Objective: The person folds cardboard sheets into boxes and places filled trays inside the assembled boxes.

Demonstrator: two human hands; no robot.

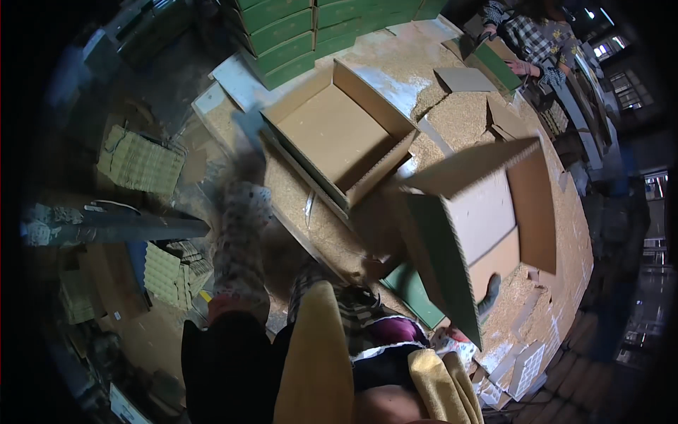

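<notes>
Taking the open brown cardboard tray [339,138] on the tabletop [395,63] as our landmark, we start left of it. There, stacks of folded greenish flat cartons [140,164] lie on the floor, with more of them lower down. Behind the tray, at its far left, green boxes [286,35] are piled in rows.

Below and left of the tray our left arm, in a spotted sleeve [240,240], reaches toward the tray's near corner. The left hand is blurred and in shadow, so we cannot tell whether it is spread or closed.

To the right of the tray and nearer to us stands the green-sided box [480,226], tilted, its open mouth turned right and its long axis running from near-left to far-right. The right hand [489,291] grips its lower edge, fingers curled inside the mouth. This hand is clearly the nearer one to the box.

Far right of the tray, another person in a checked shirt [530,39] handles a green box at the tabletop's edge. Our torso hides the tabletop's near edge.
</notes>
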